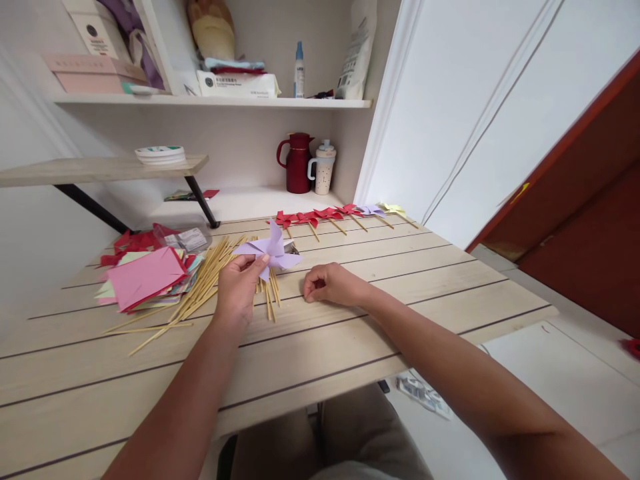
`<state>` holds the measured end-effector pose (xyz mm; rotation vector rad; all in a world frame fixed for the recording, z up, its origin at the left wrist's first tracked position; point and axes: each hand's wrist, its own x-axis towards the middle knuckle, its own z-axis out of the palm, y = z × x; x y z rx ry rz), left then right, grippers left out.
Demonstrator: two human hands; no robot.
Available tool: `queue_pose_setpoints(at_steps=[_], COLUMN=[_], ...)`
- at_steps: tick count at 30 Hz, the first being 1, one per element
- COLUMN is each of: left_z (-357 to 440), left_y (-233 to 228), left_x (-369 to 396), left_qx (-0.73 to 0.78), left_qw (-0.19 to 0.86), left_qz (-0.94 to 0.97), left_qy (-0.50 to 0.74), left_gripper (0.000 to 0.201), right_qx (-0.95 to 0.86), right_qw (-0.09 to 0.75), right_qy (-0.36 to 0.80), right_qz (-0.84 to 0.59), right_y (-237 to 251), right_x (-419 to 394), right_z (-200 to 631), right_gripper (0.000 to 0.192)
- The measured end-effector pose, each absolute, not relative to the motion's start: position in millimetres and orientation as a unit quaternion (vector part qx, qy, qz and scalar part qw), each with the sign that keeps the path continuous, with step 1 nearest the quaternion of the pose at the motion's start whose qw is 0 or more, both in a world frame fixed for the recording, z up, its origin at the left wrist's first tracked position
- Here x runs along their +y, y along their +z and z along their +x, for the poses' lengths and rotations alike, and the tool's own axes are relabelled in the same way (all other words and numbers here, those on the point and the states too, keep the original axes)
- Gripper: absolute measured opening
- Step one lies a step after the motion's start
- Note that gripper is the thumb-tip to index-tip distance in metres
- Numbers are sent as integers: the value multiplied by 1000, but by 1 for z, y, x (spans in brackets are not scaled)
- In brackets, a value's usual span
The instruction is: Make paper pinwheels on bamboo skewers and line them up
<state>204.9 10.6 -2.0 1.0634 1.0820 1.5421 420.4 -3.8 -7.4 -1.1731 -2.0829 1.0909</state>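
My left hand [239, 291] holds a lilac paper pinwheel [271, 251] by its lower edge, just above the wooden table [350, 347]. My right hand [330, 285] rests on the table to the right of it, with the fingers curled and pinched together; whether something small is between them is too small to tell. A loose bundle of thin wooden sticks [200, 288] lies under and to the left of my left hand. A few more sticks [271, 293] lie between my two hands.
A pile of coloured paper squares [145, 277] and a clear packet [184, 237] lie at the left. Finished pinwheels on sticks [330, 217], red, lilac and yellow, line the table's far edge. A red jug [297, 162] and a cup [323, 167] stand on the shelf behind.
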Motion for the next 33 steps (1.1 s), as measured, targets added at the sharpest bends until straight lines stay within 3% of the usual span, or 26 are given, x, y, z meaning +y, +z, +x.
queue_pose_setpoints(at_steps=[4,16,25,33], left_z=[205,210,210,207], left_y=[0,-1,5,0], left_x=[10,6,3,6], left_qx=[431,446,440,447], left_qw=[470,439,371,320], left_qz=[429,430,459,493], left_qy=[640,651,677,674], left_gripper=[31,26,26,27], right_qx=[-754,-604,-628,-684], right_qw=[287,493,493,532], right_qy=[401,471,476,328], right_qz=[-433,-413,-369,-375], right_y=[-4,26,50,47], right_x=[-6,-10,-6,-12], right_z=[419,415,394,369], right_gripper=[5,23,20,7])
